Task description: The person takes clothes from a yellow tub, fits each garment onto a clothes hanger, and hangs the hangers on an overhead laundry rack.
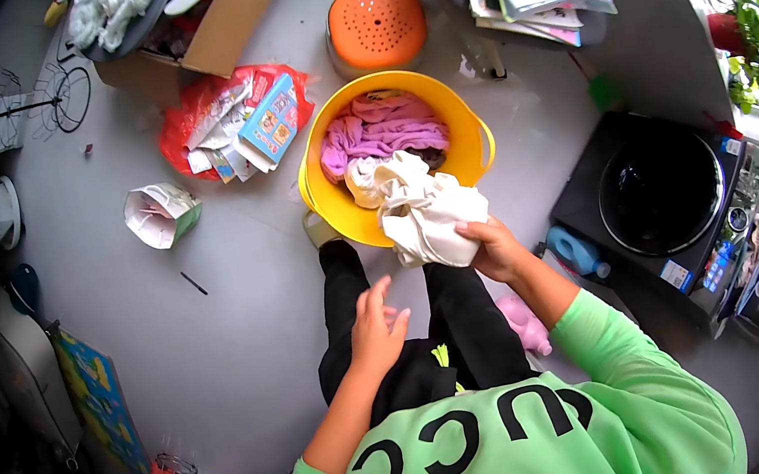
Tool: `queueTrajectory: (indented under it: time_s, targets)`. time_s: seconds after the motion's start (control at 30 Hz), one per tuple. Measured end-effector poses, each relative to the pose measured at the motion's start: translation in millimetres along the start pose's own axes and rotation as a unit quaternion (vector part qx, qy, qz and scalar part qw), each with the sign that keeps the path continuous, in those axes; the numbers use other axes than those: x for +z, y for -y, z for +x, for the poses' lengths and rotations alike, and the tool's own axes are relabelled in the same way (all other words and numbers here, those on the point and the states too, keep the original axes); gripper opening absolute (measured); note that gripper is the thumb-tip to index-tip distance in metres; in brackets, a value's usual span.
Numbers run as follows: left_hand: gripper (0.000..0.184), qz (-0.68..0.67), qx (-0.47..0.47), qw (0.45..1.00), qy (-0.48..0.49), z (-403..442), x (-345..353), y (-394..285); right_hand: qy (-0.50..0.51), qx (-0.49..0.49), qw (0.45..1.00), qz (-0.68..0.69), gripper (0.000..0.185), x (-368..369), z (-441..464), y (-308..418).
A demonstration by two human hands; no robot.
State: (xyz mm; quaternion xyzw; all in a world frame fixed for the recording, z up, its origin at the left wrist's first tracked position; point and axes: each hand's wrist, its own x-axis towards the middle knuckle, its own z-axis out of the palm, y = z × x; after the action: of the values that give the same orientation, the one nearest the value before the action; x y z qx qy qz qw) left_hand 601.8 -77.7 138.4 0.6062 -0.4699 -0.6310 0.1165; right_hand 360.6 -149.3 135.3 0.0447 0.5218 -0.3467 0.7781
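My right hand (pixel 493 249) pinches the white cloth (pixel 430 218), which stretches forward-left over the tub (pixel 462 126); my left hand (pixel 376 327), farther off, hangs empty, fingers loosely spread.

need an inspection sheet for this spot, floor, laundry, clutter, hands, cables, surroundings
Surface: grey floor, bare in patches.
Job's things: yellow tub holding pink cloth; white cloth over its near rim.
Clutter: red bag stuffed with papers and boxes, paper bag, dark stick.
Hands: right hand grips the white cloth; left hand empty, fingers parted.
Cables: nothing seen.
Surroundings: orange stool beyond the tub; black machine and plants at right.
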Motion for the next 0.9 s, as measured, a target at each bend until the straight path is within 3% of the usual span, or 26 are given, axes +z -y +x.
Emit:
queueTrajectory:
  time_s: [0.1, 0.13, 0.2, 0.23, 0.33, 0.43, 0.47, 0.5, 0.67, 0.7, 0.8, 0.83, 0.9]
  targets:
    - [0.083, 0.102, 0.138, 0.978, -0.117, 6.0, -4.9, -67.0, 0.085, -0.002, 0.994, 0.062, 0.059, 46.2, -71.6, 27.0]
    - [0.093, 0.131, 0.163, 0.975, -0.077, 10.1, -9.5, -74.0, 0.111, -0.001, 0.99, 0.092, 0.061, 60.4, -95.0, 32.7]
    - [0.082, 0.025, 0.213, 0.974, -0.068, 16.4, -11.1, -92.3, 0.141, -0.046, 0.987, 0.068, 0.066, 86.3, -137.6, 48.1]
    - [0.058, 0.064, 0.282, 0.956, -0.038, 20.7, -21.1, -102.2, 0.153, -0.073, 0.983, 0.064, 0.066, 96.6, -157.1, 58.2]
    - [0.034, -0.036, 0.333, 0.942, -0.015, 15.1, -48.4, -154.0, 0.167, -0.155, 0.974, 0.017, 0.059, 106.9, -194.2, 90.1]
    - [0.027, -0.365, 0.228, 0.899, 0.079, -6.3, -75.6, -210.0, 0.245, -0.249, 0.937, 0.001, 0.044, 108.0, -224.2, 120.9]
    - [0.029, -0.364, 0.248, 0.896, 0.05, -20.5, -84.2, -232.9, 0.246, -0.286, 0.926, -0.015, 0.04, 109.7, -232.1, 128.0]
    - [0.032, -0.378, 0.245, 0.888, 0.091, -34.2, -97.4, -255.2, 0.18, -0.312, 0.932, -0.043, 0.037, 132.5, -256.5, 135.0]
    - [0.04, -0.459, 0.19, 0.835, 0.237, -72.5, -124.1, -322.4, 0.192, -0.403, 0.893, -0.064, 0.024, 154.3, -290.6, 156.4]
    - [0.043, -0.344, 0.28, 0.879, 0.174, -88.4, -125.3, -335.0, 0.177, -0.418, 0.889, -0.06, 0.021, 160.7, -298.7, 157.2]
    - [0.042, -0.466, 0.213, 0.809, 0.286, -112.1, -128.7, -370.6, 0.221, -0.428, 0.874, -0.057, 0.016, 151.1, -286.9, 161.5]
    - [0.042, -0.434, 0.245, 0.829, 0.254, -114.4, -129.8, -375.5, 0.209, -0.42, 0.881, -0.057, 0.013, 150.3, -282.9, 160.4]
    - [0.041, -0.43, 0.263, 0.817, 0.281, -122.2, -131.0, -391.0, 0.189, -0.435, 0.88, -0.033, 0.012, 153.6, -278.6, 157.1]
